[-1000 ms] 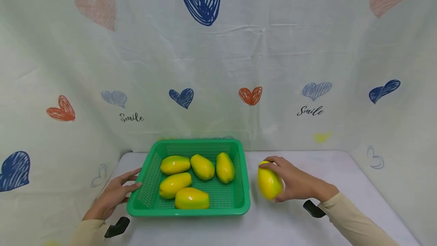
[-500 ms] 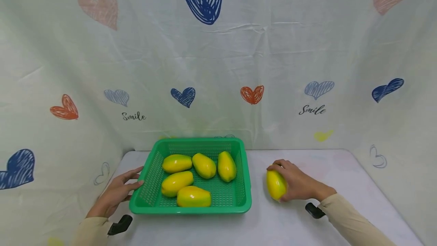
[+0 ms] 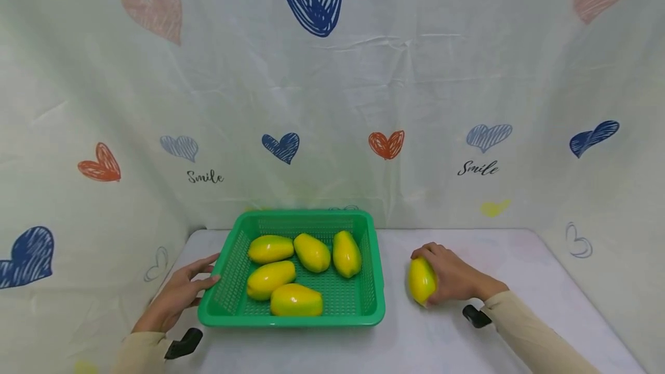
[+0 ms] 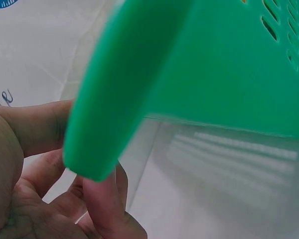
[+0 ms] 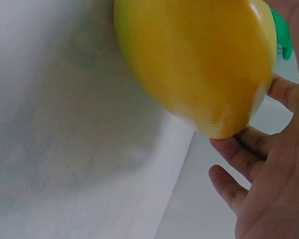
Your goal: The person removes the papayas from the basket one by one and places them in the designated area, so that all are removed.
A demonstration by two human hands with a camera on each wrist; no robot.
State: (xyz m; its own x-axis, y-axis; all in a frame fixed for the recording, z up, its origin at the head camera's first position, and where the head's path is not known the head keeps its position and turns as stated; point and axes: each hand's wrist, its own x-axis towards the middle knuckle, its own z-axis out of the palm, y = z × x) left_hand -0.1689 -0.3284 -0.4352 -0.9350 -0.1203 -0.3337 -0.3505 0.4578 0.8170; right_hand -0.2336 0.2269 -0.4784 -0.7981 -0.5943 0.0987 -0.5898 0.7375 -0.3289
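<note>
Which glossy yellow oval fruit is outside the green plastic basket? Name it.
The yellow fruit the right hand grips; the other five fruits lie inside the green basket.

Head cam looks forward and down from above the near side of the bench (image 3: 395,348), far enough back to catch the left hand (image 3: 176,293), the right hand (image 3: 452,275) and the printed sheet (image 3: 337,85) behind. Left wrist cam is super close, aimed past the fingers at the green basket (image 3: 291,321); both views share that rim. Right wrist cam's practically on the held yellow fruit (image 3: 421,280), which the head cam sees too, just smaller.
</note>
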